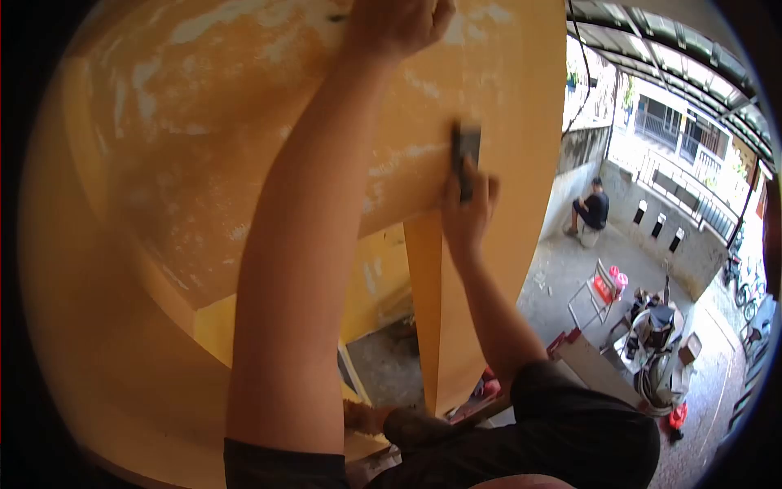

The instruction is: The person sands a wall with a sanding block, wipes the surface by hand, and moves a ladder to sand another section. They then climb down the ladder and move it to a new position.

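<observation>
My right hand [471, 204] is wrapped round a flat, dark rectangular block [466, 138], slightly blurred, held upright against the orange-painted wall [505, 106]. Stretched up past the top of the view is my left arm, with my left hand [407, 24] partly cut off by the frame edge. Its fingers are curled near the same wall; whatever they may hold is hidden. Whitish worn patches [191, 24] mark the curved orange surface around both hands. A small dark spot [336, 18] shows left of my left hand.
Below the curved surface is an opening beside an orange pillar [425, 326]. Down in the yard, a person [595, 208] sits by the grey wall. A folding chair [593, 297], a cluttered table [652, 334] and a red bag [678, 417] stand on the ground at right.
</observation>
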{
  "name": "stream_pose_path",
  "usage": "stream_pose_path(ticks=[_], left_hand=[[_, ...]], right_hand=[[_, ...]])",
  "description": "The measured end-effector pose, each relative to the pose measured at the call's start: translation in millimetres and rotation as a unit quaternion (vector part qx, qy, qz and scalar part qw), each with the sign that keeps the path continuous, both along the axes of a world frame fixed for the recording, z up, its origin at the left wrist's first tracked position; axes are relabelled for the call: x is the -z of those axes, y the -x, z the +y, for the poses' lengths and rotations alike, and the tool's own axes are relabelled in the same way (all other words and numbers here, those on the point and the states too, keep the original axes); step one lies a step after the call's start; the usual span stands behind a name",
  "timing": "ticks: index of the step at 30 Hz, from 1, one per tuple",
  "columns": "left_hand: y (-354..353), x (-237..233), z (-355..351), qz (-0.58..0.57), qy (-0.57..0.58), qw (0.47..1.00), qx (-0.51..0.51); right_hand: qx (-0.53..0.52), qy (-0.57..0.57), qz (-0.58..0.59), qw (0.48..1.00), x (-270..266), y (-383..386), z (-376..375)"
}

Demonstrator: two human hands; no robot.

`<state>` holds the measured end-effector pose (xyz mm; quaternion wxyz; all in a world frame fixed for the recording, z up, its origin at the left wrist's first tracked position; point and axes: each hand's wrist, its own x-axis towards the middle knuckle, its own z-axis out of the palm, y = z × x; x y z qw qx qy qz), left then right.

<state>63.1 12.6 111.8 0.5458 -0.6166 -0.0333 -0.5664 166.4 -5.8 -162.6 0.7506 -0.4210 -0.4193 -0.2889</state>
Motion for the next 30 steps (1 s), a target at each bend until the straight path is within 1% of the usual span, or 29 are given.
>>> stream_pose_path(ticks=[1, 3, 5, 6, 8, 9, 10, 11, 13, 14, 15, 16, 19, 20, 21, 22, 23, 24, 26, 27, 28, 29, 30], left_hand=[[2.1, -4.6, -3.1, 0.001, 0.017, 1.0, -0.011], [-3.5, 3.6, -4.9, 0.014, 0.051, 0.999, -0.01], [0.7, 1.9, -5.0, -0.007, 0.045, 0.999, -0.01], [2.3, 5.2, -5.1, -0.009, 0.064, 0.998, -0.014], [2.2, 5.5, 5.0, -0.022, 0.031, 0.999, 0.005], [-0.7, -0.3, 7.7, -0.015, 0.007, 1.0, 0.026], [-0.7, -0.8, 2.2, -0.012, 0.003, 1.0, 0.017], [-0.9, -3.5, 0.2, -0.014, -0.013, 1.0, 0.019], [-3.3, 2.4, 2.7, -0.002, -0.008, 0.999, 0.042], [-1.8, 3.2, 1.0, -0.006, 0.006, 0.999, 0.039], [-2.4, 4.1, 2.1, -0.005, 0.006, 0.999, 0.039], [-3.2, 4.2, 2.6, -0.011, 0.013, 0.999, 0.039], [0.8, 3.9, -0.5, -0.023, 0.016, 0.999, 0.028], [1.1, 5.1, -3.1, -0.015, 0.007, 1.0, 0.02], [0.7, 6.3, -3.4, -0.02, 0.004, 1.0, 0.018], [-0.1, 6.9, -2.0, -0.027, -0.002, 0.999, 0.026], [1.1, 6.2, 0.7, -0.031, -0.007, 0.999, 0.031], [2.2, 3.7, 1.1, -0.032, -0.005, 0.999, 0.028], [-3.0, 2.4, -2.4, -0.015, -0.032, 0.999, 0.012], [-4.2, 0.7, -3.6, -0.014, -0.021, 1.0, 0.015], [-3.6, 0.4, -4.6, -0.02, -0.015, 1.0, -0.013], [-2.4, 2.4, -4.2, -0.024, -0.009, 0.999, -0.042], [-1.0, 4.0, -1.2, -0.013, -0.001, 0.999, -0.037]], right_hand=[[0.02, -0.011, 0.007, 1.0, -23.9, -6.4, 4.5], [-0.004, -0.032, 0.003, 0.999, -86.3, -21.7, 9.0], [0.039, -0.049, -0.015, 0.998, -130.4, -27.3, 8.7], [0.037, -0.054, -0.028, 0.997, -128.6, -25.8, 8.7], [-0.001, -0.031, -0.011, 0.999, -111.7, -25.7, 6.9], [0.002, -0.021, -0.012, 1.0, -90.3, -24.4, 3.5], [0.007, -0.012, -0.009, 1.0, -80.6, -24.9, 3.4], [0.01, -0.028, -0.011, 1.0, -96.3, -28.7, 6.9], [0.001, -0.029, -0.008, 1.0, -119.1, -38.9, 14.4], [0.006, -0.016, -0.003, 1.0, -154.8, -47.9, 17.0], [0.044, -0.028, -0.013, 0.999, -188.8, -56.5, 18.6], [0.055, -0.075, -0.014, 0.996, -216.6, -66.4, 28.8], [0.027, -0.051, -0.016, 0.998, -203.7, -67.9, 21.8], [0.002, -0.031, -0.014, 0.999, -176.5, -69.8, 18.4], [0.0, -0.034, -0.019, 0.999, -150.3, -75.4, 19.7], [0.028, -0.067, -0.066, 0.995, -127.6, -83.8, 24.3], [0.054, -0.098, -0.109, 0.988, -119.1, -90.3, 29.5], [0.051, -0.096, -0.11, 0.988, -135.0, -95.9, 32.0], [0.051, -0.041, -0.069, 0.995, -195.4, -114.9, 35.7], [0.072, -0.055, -0.074, 0.993, -229.2, -128.1, 44.0], [0.038, -0.069, -0.06, 0.995, -248.4, -127.6, 41.3], [0.04, -0.054, -0.058, 0.996, -233.6, -124.9, 43.5], [0.057, -0.066, -0.049, 0.995, -215.8, -118.9, 42.1]])
